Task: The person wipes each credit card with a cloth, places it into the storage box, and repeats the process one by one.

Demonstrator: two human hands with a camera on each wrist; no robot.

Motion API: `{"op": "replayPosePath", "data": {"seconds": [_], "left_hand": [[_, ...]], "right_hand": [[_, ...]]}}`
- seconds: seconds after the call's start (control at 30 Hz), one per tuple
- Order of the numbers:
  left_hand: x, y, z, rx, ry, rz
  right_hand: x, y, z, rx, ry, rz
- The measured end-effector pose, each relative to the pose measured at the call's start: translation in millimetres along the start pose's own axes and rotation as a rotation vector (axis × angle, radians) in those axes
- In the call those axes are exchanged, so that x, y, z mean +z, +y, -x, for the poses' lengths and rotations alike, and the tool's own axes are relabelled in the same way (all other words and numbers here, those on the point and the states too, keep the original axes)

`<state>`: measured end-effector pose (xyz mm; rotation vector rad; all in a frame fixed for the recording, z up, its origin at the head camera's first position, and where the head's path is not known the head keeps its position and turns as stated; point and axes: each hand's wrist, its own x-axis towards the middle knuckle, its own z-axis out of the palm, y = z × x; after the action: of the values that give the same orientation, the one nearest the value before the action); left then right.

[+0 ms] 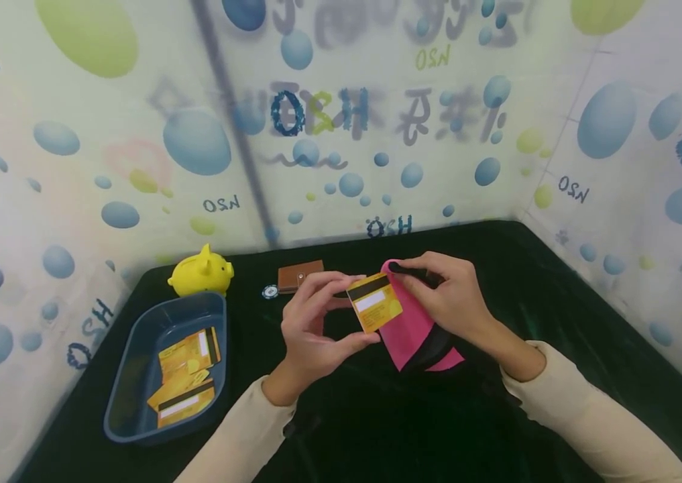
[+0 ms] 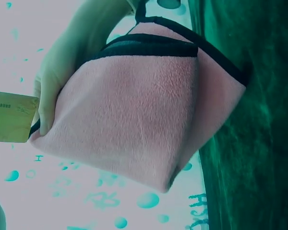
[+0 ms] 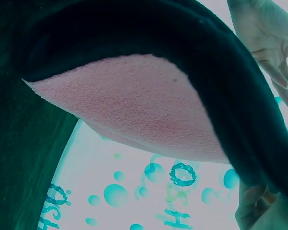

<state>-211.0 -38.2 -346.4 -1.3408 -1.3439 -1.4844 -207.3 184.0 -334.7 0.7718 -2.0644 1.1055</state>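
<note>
In the head view my left hand [image 1: 316, 322] pinches a gold bank card [image 1: 375, 302] between thumb and fingers; its black stripe and white strip face me. My right hand [image 1: 452, 295] pinches a pink fleecy cloth [image 1: 404, 322] with black edging by its top, and the cloth hangs down behind the card's right edge. The left wrist view shows the cloth [image 2: 125, 105] spread broadly, with the card [image 2: 12, 117] at its left corner. In the right wrist view the cloth's black edging [image 3: 211, 86] covers much of the picture.
A blue bin [image 1: 117, 396] holding several gold cards [image 1: 186, 402] stands at the left. Behind it sits a yellow piggy bank [image 1: 200, 272]. A brown wallet [image 1: 292, 276] and a round chip [image 1: 270, 292] lie at the back of the dark green tabletop [image 1: 341, 429]. Patterned curtains [image 1: 341, 221] enclose the table.
</note>
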Motion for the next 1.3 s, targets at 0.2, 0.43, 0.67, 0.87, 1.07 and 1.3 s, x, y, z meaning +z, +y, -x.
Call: {"op": "replayPosePath", "data": {"seconds": [0.2,0.43,0.67,0.87,1.07,1.3], "left_hand": [[-12.9,4.1,2.3,-0.049,0.034,-0.023],[-33.0,14.4,1.9,-0.111,0.085,-0.054],[-56.4,21.7,9.2,-0.202,0.117,-0.116],[-82.8,28.3,19.4,-0.334,0.171,-0.214],[-112.5,38.6,26.7,-0.481,0.232,-0.464],[-143.8,50.3,32.4,-0.654,0.328,-0.678]], "right_hand": [[0.6,1.2,-1.5,-0.005,0.006,0.002],[0.4,1.5,-5.5,-0.001,0.017,-0.002],[-1.9,1.0,-11.2,0.0,0.043,0.015],[-4.3,2.5,-13.5,0.008,0.06,0.019],[-7.5,2.1,-14.8,0.015,0.055,0.023],[-10.2,4.4,-14.4,0.021,0.052,0.036]]}}
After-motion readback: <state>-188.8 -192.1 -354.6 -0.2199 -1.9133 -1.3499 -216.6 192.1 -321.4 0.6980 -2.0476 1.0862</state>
